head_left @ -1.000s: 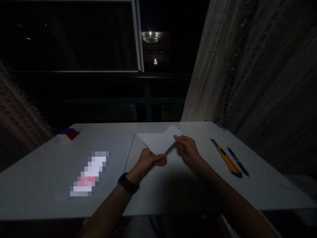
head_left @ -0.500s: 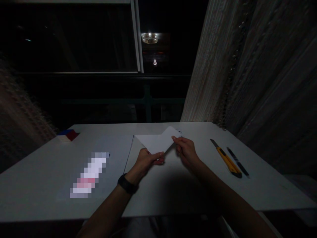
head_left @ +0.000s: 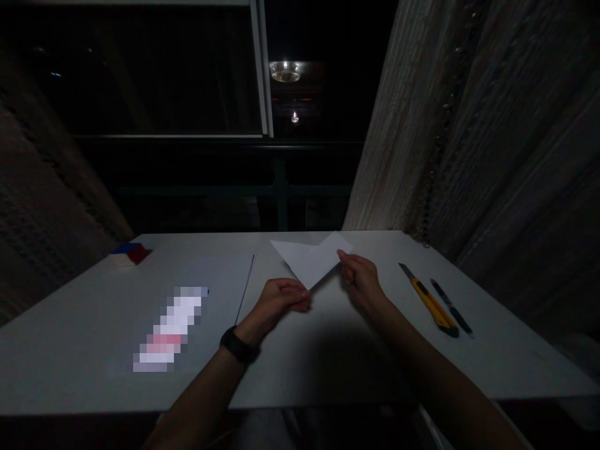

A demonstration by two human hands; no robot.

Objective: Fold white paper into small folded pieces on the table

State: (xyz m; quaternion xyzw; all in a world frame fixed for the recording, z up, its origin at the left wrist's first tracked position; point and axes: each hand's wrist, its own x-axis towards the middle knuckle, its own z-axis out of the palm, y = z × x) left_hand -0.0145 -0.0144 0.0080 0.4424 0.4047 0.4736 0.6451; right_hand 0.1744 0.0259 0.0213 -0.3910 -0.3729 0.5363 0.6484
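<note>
A folded sheet of white paper (head_left: 312, 257) is held up just above the white table (head_left: 300, 362), near its far middle. My left hand (head_left: 277, 301), with a dark watch on the wrist, pinches the paper's lower corner. My right hand (head_left: 360, 280) pinches its right edge. Both hands are closed on the paper. The room is dim.
A yellow utility knife (head_left: 431, 303) and a dark pen (head_left: 450, 306) lie to the right of my hands. A flat white sheet (head_left: 220, 281) lies left of them, beside a blurred white-and-pink thing (head_left: 169, 328). A red-and-blue block (head_left: 129, 252) sits at the far left corner. Curtains hang on both sides.
The paper has been lifted and turned, now showing as a triangle pointing down toward my left hand. Both hands shifted slightly to the right and kept their grip.
</note>
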